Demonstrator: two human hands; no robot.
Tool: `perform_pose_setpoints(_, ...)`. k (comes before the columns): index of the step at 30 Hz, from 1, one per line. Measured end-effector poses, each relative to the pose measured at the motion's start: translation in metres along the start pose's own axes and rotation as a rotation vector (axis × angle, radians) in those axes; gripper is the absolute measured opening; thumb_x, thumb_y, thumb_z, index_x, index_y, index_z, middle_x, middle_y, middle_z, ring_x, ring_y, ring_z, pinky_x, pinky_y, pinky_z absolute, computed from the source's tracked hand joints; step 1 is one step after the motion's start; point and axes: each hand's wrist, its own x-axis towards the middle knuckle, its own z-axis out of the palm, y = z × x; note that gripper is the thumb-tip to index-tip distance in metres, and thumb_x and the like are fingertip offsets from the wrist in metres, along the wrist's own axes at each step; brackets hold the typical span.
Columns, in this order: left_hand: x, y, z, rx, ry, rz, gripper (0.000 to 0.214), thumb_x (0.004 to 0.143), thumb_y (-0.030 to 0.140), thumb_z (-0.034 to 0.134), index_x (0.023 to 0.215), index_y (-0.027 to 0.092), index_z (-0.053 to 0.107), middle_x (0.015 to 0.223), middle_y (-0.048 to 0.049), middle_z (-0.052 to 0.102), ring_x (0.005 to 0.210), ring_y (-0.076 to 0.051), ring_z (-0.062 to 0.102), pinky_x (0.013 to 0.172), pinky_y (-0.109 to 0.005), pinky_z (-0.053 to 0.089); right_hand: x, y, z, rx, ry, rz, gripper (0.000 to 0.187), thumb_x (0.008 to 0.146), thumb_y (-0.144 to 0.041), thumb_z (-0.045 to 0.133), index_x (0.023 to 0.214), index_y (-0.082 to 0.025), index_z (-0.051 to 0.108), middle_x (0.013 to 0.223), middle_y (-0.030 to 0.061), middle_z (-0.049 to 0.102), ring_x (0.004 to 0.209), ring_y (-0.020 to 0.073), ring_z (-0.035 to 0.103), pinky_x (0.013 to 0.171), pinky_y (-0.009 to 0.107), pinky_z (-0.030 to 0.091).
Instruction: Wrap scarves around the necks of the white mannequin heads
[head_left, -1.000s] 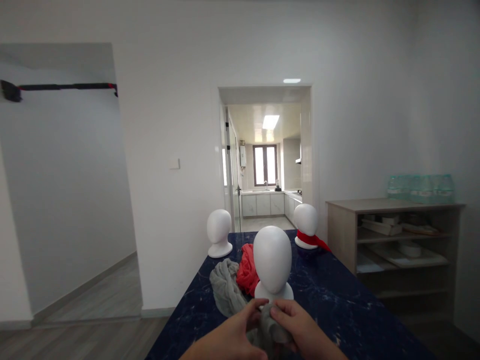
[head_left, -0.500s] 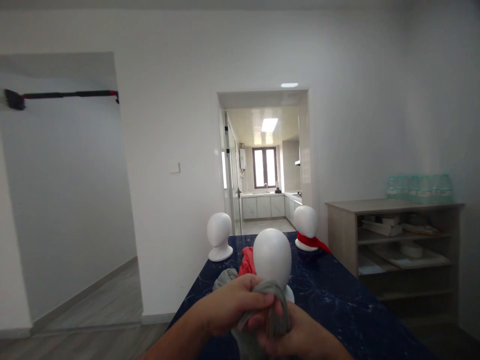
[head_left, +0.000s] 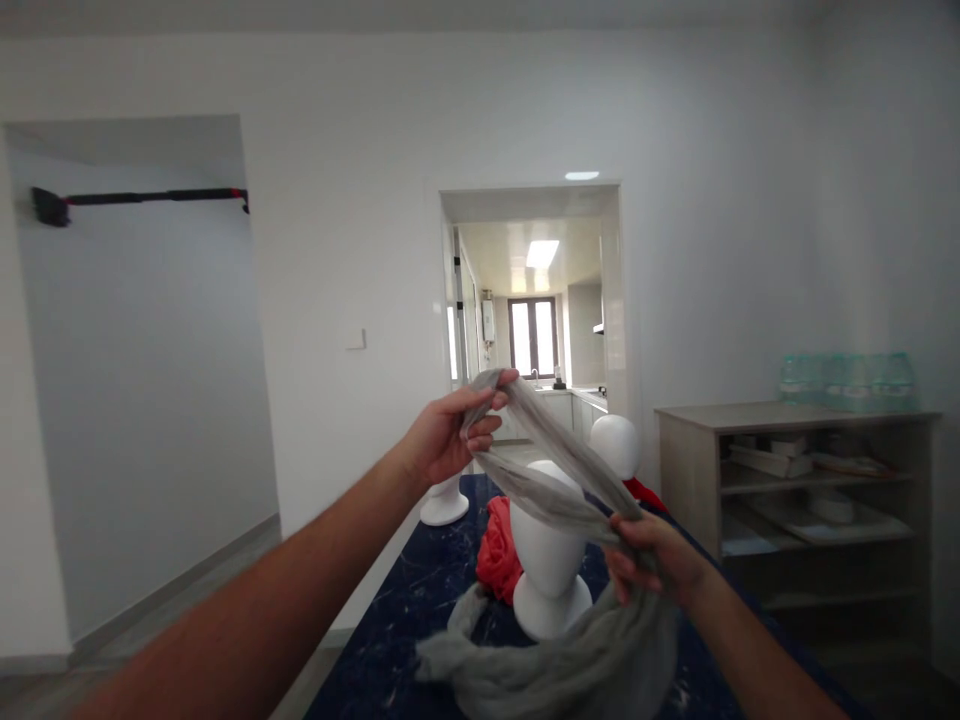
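My left hand [head_left: 444, 435] is raised and pinches one end of a grey scarf [head_left: 555, 470]. My right hand [head_left: 651, 560] grips the same scarf lower down, to the right. The cloth is stretched between them, just above a white mannequin head [head_left: 549, 555] standing on the dark blue marbled table [head_left: 420, 590]. The remaining length of the scarf hangs down and bunches on the table in front of that head. A crumpled red cloth [head_left: 499, 550] lies just left of the head.
Farther back stand a white head [head_left: 444, 505], partly hidden by my left hand, and another [head_left: 613, 445] wearing a red scarf. A wooden shelf unit [head_left: 802, 490] with water bottles on top stands at the right. A doorway [head_left: 536, 330] opens onto a kitchen.
Both hands have lifted the grey scarf off the table. My left hand rose up and left, and my right hand moved right, pulling the cloth out into a stretched band.
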Motion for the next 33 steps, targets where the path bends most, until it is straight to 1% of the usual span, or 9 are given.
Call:
perform_pose_setpoints(3,-0.001,0.009,-0.006,-0.015,0.013,0.011,0.037,0.096,0.010,0.058,0.132,0.013,0.067,0.082,0.0021,0.056,0.046,-0.003,0.037,0.035,-0.011,0.037,-0.008,-0.056,-0.016,-0.122,-0.041,0.084,0.028,0.099,-0.043,0.067,0.089,-0.019,0.057,0.071,0.0007,0.072,0.031,0.0028,0.036,0.046,0.029,0.060)
perform_pose_setpoints(7,-0.001,0.016,-0.003,-0.070,-0.034,0.004,0.041,0.098,0.010,0.052,0.138,0.013,0.063,0.083,0.0011,0.056,0.046,-0.003,0.036,0.034,-0.010,0.035,-0.016,-0.119,-0.026,-0.231,-0.159,0.190,0.044,0.100,-0.052,0.067,0.076,-0.020,0.048,0.084,0.0077,0.077,0.031,0.0003,0.035,0.045,0.027,0.060)
perform_pose_setpoints(10,0.003,0.020,0.000,-0.116,-0.065,0.014,0.043,0.101,0.013,0.049,0.142,0.013,0.060,0.083,0.0005,0.057,0.046,-0.004,0.037,0.034,-0.010,0.034,-0.018,-0.153,-0.033,-0.276,-0.213,0.251,0.046,0.099,-0.055,0.068,0.076,-0.018,0.051,0.090,0.0088,0.078,0.032,-0.0013,0.034,0.046,0.026,0.061)
perform_pose_setpoints(13,0.011,0.017,-0.007,-0.143,-0.059,0.022,0.041,0.103,0.013,0.045,0.142,0.013,0.060,0.077,0.0023,0.055,0.044,-0.005,0.037,0.034,-0.011,0.033,-0.018,-0.168,-0.046,-0.296,-0.218,0.288,0.037,0.101,-0.049,0.067,0.085,-0.017,0.057,0.092,0.0074,0.077,0.032,-0.0024,0.030,0.045,0.024,0.060)
perform_pose_setpoints(19,0.037,-0.014,-0.052,-0.248,0.070,0.107,0.035,0.104,0.011,0.042,0.131,0.006,0.063,0.056,0.0084,0.043,0.043,-0.008,0.040,0.041,-0.015,0.040,-0.015,-0.142,-0.094,-0.217,-0.088,0.206,0.014,0.101,-0.031,0.067,0.107,-0.019,0.063,0.079,-0.0042,0.067,0.031,-0.0019,0.020,0.036,0.017,0.050)
perform_pose_setpoints(22,0.053,-0.033,-0.082,-0.301,0.171,0.139,0.029,0.102,0.010,0.045,0.120,0.005,0.067,0.050,0.0097,0.040,0.045,-0.009,0.044,0.053,-0.019,0.051,-0.006,-0.122,-0.113,-0.150,0.102,-0.010,0.015,0.096,-0.028,0.073,0.107,-0.019,0.067,0.077,-0.0067,0.065,0.034,-0.0024,0.015,0.035,0.013,0.043)
perform_pose_setpoints(26,0.075,-0.057,-0.116,-0.339,0.362,0.170,0.024,0.099,0.012,0.052,0.113,0.006,0.071,0.052,0.0057,0.050,0.055,-0.013,0.060,0.067,-0.025,0.059,0.019,-0.100,-0.124,-0.031,0.401,-0.248,0.022,0.093,-0.018,0.071,0.114,-0.023,0.070,0.099,-0.0008,0.075,0.041,-0.0002,0.028,0.050,0.013,0.051)
perform_pose_setpoints(30,0.093,-0.088,-0.146,-0.371,0.495,0.178,0.022,0.102,0.024,0.059,0.113,0.009,0.072,0.083,-0.0078,0.073,0.080,-0.018,0.073,0.081,-0.034,0.062,0.048,-0.074,-0.134,0.064,0.494,-0.330,0.024,0.092,-0.019,0.068,0.114,-0.027,0.069,0.141,0.0044,0.070,0.049,0.0024,0.036,0.053,0.015,0.053)
perform_pose_setpoints(33,0.095,-0.116,-0.169,-0.400,0.604,0.180,0.035,0.101,0.039,0.067,0.126,0.014,0.067,0.121,-0.0114,0.072,0.103,-0.022,0.072,0.091,-0.042,0.062,0.063,-0.043,-0.144,0.102,0.511,-0.304,0.038,0.085,-0.019,0.074,0.122,-0.028,0.068,0.149,0.0053,0.065,0.054,0.0035,0.042,0.051,0.015,0.052)
